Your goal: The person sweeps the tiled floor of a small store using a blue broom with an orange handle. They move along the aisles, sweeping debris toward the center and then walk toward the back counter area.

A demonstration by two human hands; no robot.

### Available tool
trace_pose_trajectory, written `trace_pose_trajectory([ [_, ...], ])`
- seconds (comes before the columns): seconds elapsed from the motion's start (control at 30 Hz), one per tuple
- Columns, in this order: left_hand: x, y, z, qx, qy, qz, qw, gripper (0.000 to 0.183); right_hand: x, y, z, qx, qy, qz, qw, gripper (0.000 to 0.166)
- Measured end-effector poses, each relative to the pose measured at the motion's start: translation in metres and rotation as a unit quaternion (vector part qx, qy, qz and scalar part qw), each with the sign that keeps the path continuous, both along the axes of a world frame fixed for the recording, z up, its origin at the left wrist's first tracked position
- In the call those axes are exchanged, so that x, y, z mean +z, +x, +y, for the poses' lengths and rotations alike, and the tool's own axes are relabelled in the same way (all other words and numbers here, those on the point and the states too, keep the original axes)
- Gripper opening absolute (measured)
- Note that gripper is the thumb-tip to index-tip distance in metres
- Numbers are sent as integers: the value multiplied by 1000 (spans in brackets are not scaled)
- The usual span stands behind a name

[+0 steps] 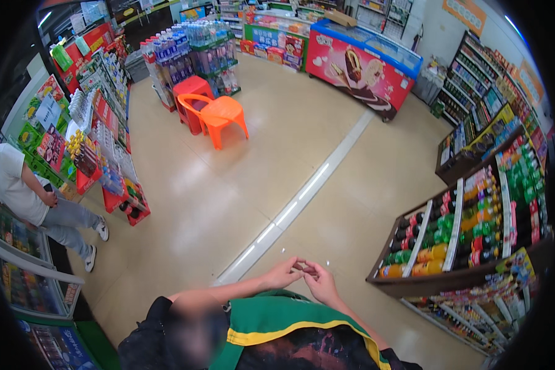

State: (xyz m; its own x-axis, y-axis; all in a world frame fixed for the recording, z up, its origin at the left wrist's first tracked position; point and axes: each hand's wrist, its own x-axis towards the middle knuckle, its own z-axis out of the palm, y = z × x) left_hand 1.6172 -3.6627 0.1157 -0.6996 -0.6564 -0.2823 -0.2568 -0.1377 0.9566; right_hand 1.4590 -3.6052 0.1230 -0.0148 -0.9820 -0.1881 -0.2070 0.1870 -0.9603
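Observation:
My left hand (285,274) and my right hand (320,281) meet at the fingertips in front of my body, low in the head view. The fingers curl towards each other. Whether something small is pinched between them is too small to tell. Just below the hands is the green apron (286,319) with yellow trim that I wear over a dark shirt. Beyond the fingers, two small white bits, one left (283,250) and one right (327,262), appear on the tan tiled floor (203,185).
At right, a sloped rack (395,289) holds soda bottles. An orange plastic chair (222,110) stands ahead beside red stools (192,88) and stacked bottled drinks (212,55). Behind is an ice-cream chest freezer (351,69). A person (21,185) stands at left by a drinks display (115,185).

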Motion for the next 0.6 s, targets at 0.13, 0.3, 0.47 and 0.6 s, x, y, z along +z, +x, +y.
trace_pose_trajectory([
  [0.13,1,-15,-52,15,20,-2,1000,40,-6,-11,-51,-12,15,-43,999,34],
  [0.3,0,-73,-125,6,68,23,997,40,-32,-61,-113,-72,40,-97,992,35],
  [0.47,-29,-166,-211,-24,34,57,998,38,-53,-142,-191,-122,3,-136,983,35],
  [0.6,-3,-261,-294,-40,69,38,996,42,-22,-229,-270,-162,38,-116,979,36],
])
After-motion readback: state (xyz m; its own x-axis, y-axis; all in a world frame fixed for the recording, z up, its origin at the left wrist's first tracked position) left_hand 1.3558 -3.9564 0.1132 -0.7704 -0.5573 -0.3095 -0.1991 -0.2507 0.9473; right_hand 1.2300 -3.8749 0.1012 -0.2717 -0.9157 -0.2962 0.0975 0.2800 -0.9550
